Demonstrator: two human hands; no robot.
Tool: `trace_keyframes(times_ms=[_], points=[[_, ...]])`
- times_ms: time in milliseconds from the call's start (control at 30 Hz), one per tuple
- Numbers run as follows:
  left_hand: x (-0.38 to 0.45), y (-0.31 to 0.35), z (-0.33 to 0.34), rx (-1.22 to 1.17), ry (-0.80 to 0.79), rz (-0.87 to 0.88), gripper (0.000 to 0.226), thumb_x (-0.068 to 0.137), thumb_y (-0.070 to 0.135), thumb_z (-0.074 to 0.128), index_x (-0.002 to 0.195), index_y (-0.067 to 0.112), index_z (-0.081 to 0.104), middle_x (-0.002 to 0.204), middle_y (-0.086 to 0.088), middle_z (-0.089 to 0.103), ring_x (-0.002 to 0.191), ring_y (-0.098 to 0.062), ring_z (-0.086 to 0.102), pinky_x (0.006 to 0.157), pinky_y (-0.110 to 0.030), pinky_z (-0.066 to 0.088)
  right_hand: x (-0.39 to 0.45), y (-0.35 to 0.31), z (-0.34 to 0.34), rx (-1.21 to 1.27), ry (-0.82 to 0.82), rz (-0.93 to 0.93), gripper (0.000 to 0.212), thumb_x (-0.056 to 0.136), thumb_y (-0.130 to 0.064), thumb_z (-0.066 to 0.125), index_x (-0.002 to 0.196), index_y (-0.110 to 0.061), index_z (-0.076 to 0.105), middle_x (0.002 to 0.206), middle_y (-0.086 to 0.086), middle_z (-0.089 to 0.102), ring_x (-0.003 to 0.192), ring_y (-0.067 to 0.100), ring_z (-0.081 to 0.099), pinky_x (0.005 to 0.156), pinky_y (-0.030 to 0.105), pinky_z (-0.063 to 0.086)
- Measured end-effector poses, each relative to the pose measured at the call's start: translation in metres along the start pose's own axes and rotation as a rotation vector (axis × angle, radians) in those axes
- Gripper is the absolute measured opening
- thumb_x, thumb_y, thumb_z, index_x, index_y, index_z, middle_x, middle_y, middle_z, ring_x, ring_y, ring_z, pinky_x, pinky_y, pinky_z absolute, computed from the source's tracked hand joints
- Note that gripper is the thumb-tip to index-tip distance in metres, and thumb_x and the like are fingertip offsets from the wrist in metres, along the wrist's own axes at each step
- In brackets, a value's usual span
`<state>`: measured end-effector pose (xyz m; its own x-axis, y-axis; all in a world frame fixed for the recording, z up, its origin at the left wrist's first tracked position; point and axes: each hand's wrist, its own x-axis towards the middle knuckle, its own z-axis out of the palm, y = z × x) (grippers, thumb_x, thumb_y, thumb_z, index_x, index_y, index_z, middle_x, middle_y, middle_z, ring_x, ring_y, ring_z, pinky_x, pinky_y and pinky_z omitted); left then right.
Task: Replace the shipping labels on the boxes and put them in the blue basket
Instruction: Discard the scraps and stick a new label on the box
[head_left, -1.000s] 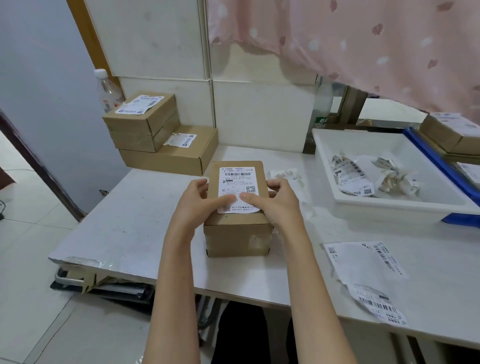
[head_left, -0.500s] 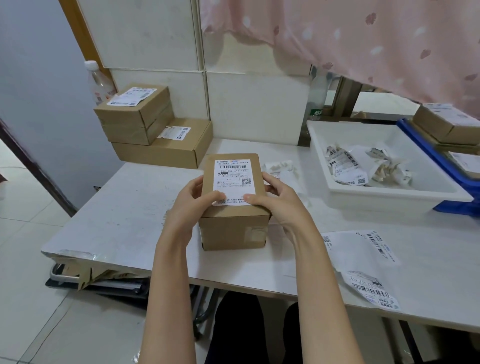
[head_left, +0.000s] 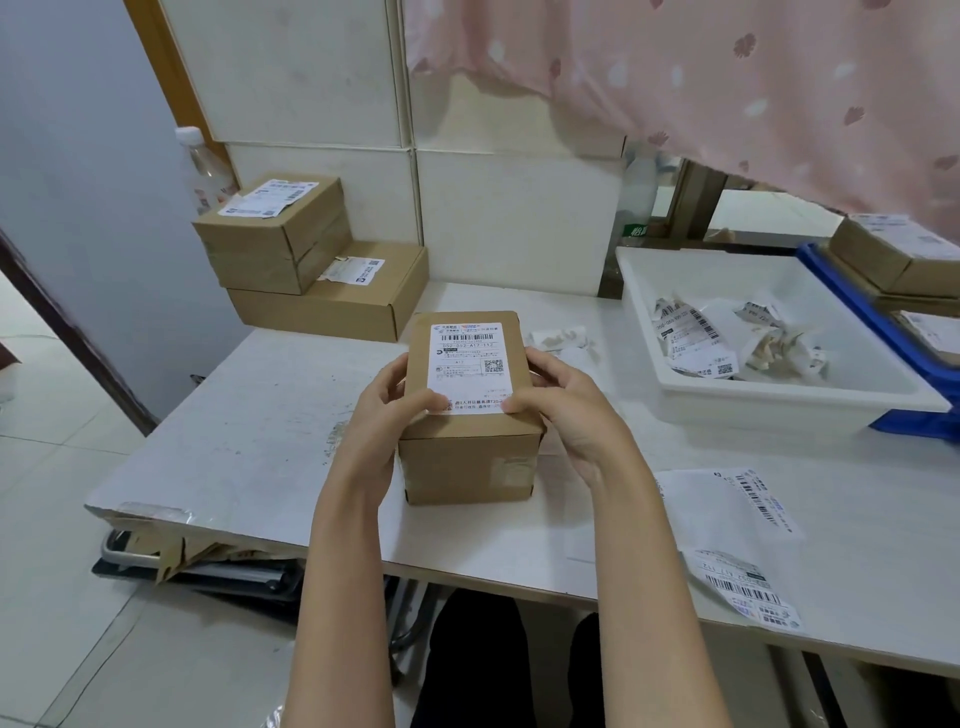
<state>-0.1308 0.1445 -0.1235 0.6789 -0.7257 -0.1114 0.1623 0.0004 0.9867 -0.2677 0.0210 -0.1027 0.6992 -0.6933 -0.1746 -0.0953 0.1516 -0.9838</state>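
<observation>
Two bare forearms reach forward over a white table (head_left: 249, 415). Nearest, at the right edge, lie loose label sheets (head_left: 748, 587) with barcodes, print too small to read. At centre, a brown cardboard box (head_left: 470, 457) stands on the table, long axis running away from the viewer. The left hand (head_left: 384, 415) and right hand (head_left: 563, 410) grip its sides, fingers curled, thumbs pressing the near edge of a white shipping label (head_left: 470, 366) reading "052-052-A17-112", with barcode and QR code. Farther right, a white tray (head_left: 769, 400) holds crumpled labels. Beyond it, the blue basket (head_left: 852, 312) holds labelled boxes. Far left, stacked boxes (head_left: 311, 260) carry labels.
</observation>
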Motion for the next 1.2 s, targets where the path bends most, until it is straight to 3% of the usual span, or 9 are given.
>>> trace_keyframes(times_ms=[100, 167, 233, 333, 500, 733, 833, 1000, 1200], points=[[-0.002, -0.004, 0.004, 0.022, 0.246, 0.034, 0.089, 0.061, 0.035, 0.071, 0.145, 0.028, 0.042, 0.142, 0.01, 0.044, 0.128, -0.012, 0.047, 0.099, -0.03, 0.045, -0.002, 0.001, 0.003, -0.013, 0.108, 0.031, 0.071, 0.081, -0.012, 0.075, 0.144, -0.02, 0.043, 0.125, -0.008, 0.056, 0.103, 0.006, 0.062, 0.085, 0.023, 0.049], [-0.006, -0.003, 0.004, 0.119, 0.289, 0.01, 0.088, 0.06, 0.045, 0.071, 0.142, 0.028, 0.043, 0.142, 0.008, 0.043, 0.126, -0.014, 0.048, 0.091, -0.025, 0.045, -0.002, 0.005, 0.005, -0.107, 0.154, 0.042, 0.071, 0.077, -0.027, 0.081, 0.139, -0.023, 0.048, 0.13, -0.005, 0.056, 0.113, 0.013, 0.06, 0.095, 0.03, 0.049], [-0.008, 0.002, 0.001, 0.163, 0.197, -0.084, 0.086, 0.058, 0.05, 0.073, 0.136, 0.023, 0.049, 0.134, 0.005, 0.055, 0.116, -0.014, 0.059, 0.078, -0.022, 0.046, -0.003, 0.007, 0.006, -0.168, 0.16, 0.047, 0.064, 0.074, -0.034, 0.082, 0.131, -0.023, 0.055, 0.124, -0.005, 0.061, 0.11, 0.011, 0.061, 0.095, 0.031, 0.05], [-0.009, 0.009, -0.002, 0.225, 0.095, -0.157, 0.077, 0.06, 0.049, 0.074, 0.129, 0.019, 0.056, 0.119, 0.001, 0.068, 0.102, -0.014, 0.067, 0.076, -0.026, 0.049, -0.008, 0.006, 0.009, -0.159, 0.132, 0.032, 0.05, 0.078, -0.033, 0.079, 0.124, -0.023, 0.061, 0.11, -0.012, 0.066, 0.1, 0.006, 0.065, 0.089, 0.028, 0.053], [-0.011, 0.02, 0.004, 0.224, 0.126, -0.133, 0.05, 0.086, 0.034, 0.072, 0.129, 0.015, 0.056, 0.12, -0.002, 0.067, 0.097, -0.014, 0.066, 0.072, -0.026, 0.048, -0.013, -0.002, 0.01, -0.155, 0.157, -0.035, 0.042, 0.079, -0.035, 0.077, 0.119, -0.027, 0.065, 0.106, -0.017, 0.067, 0.098, 0.003, 0.065, 0.087, 0.026, 0.053], [-0.022, 0.051, 0.033, 0.275, 0.038, -0.082, 0.04, 0.09, 0.036, 0.067, 0.122, 0.014, 0.057, 0.104, 0.003, 0.069, 0.075, -0.001, 0.063, 0.061, -0.018, 0.043, -0.027, -0.024, -0.016, -0.121, 0.189, -0.063, 0.034, 0.083, -0.034, 0.073, 0.116, -0.027, 0.068, 0.108, -0.012, 0.07, 0.093, 0.004, 0.066, 0.074, 0.021, 0.049], [-0.031, 0.06, 0.047, 0.296, -0.018, -0.068, 0.041, 0.087, 0.037, 0.07, 0.118, 0.014, 0.058, 0.101, 0.004, 0.07, 0.081, -0.002, 0.066, 0.066, -0.02, 0.046, -0.038, -0.034, -0.031, -0.16, 0.194, -0.071, 0.028, 0.087, -0.031, 0.068, 0.114, -0.028, 0.068, 0.106, -0.011, 0.07, 0.097, 0.01, 0.066, 0.082, 0.026, 0.051], [-0.04, 0.074, 0.094, 0.309, -0.099, -0.015, 0.049, 0.082, 0.042, 0.073, 0.118, 0.014, 0.057, 0.1, 0.003, 0.071, 0.087, -0.005, 0.068, 0.072, -0.025, 0.049, -0.063, -0.052, -0.075, -0.163, 0.285, -0.141, 0.006, 0.091, -0.029, 0.061, 0.093, -0.034, 0.063, 0.095, -0.019, 0.066, 0.088, 0.002, 0.061, 0.066, 0.022, 0.042], [-0.051, 0.081, 0.172, 0.341, -0.229, 0.056, 0.053, 0.081, 0.046, 0.073, 0.119, 0.014, 0.055, 0.103, 0.002, 0.069, 0.091, -0.006, 0.067, 0.075, -0.026, 0.052, -0.097, -0.063, -0.143, -0.142, 0.519, -0.154, 0.022, 0.089, -0.038, 0.064, 0.107, -0.031, 0.054, 0.097, -0.019, 0.057, 0.087, 0.001, 0.053, 0.063, 0.022, 0.037]])
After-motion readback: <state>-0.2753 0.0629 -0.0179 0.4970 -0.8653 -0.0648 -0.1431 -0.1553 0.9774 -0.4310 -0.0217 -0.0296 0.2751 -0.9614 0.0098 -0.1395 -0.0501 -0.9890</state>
